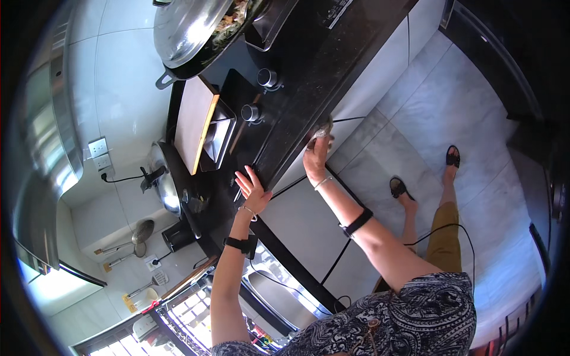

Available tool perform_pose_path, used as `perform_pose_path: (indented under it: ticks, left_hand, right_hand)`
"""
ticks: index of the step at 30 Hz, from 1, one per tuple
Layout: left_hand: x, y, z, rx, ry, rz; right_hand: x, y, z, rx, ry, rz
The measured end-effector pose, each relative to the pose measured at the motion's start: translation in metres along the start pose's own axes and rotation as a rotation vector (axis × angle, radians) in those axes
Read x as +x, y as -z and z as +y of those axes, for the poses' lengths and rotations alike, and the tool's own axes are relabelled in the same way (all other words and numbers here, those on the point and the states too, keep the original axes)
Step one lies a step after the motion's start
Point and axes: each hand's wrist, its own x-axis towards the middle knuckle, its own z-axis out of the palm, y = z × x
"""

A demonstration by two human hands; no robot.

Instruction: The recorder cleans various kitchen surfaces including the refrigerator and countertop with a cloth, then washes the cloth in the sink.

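My right hand (316, 156) grips a crumpled, greyish cloth (322, 130) at the front edge of the black countertop (307, 98). What the cloth is made of is blurred. Flat on the counter, near the pan side, my left hand (254, 189) rests with its fingers spread and holds nothing. Two stove knobs (267, 78) lie beyond the hands. A wooden board (196, 124) leans tilted over the stove, beside a black wok with food under a metal lid (189, 31).
A lidded pan (171, 191) with a long handle stands left of my left hand. Farther back are a black container (178, 236), a steel sink (280, 298) and hanging ladles (142, 231). White cabinet fronts (307, 222) drop below the counter. A thin cable runs by my arms.
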Motion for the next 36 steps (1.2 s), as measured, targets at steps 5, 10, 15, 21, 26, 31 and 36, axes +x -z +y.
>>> perform_pose_path:
  ticks: [5,10,15,21,26,31,36]
  left_hand:
    - [0.007,-0.011,0.009,0.025,-0.059,0.049]
    - [-0.003,-0.004,-0.006,0.023,-0.005,0.072]
    - [-0.003,0.005,-0.004,0.01,0.036,0.044]
    - [0.009,0.008,0.022,-0.021,0.087,0.043]
    - [0.004,0.007,0.026,0.017,0.075,-0.011]
    - [-0.005,0.011,0.028,0.031,0.1,0.003]
    - [-0.005,0.016,0.029,0.061,0.069,0.059]
  right_hand:
    - [0.026,-0.012,0.145,1.032,-0.946,0.271]
    - [0.071,0.001,0.205,1.021,-1.016,-0.078]
    - [0.207,0.045,0.1,0.954,-0.537,0.254]
    - [0.225,0.101,0.005,0.784,-0.064,0.021]
    - [0.22,0.109,0.008,0.037,0.055,-0.031]
    - [0.083,0.058,0.014,-0.278,0.278,-0.074]
    - [-0.04,0.029,0.002,-0.152,0.049,-0.602]
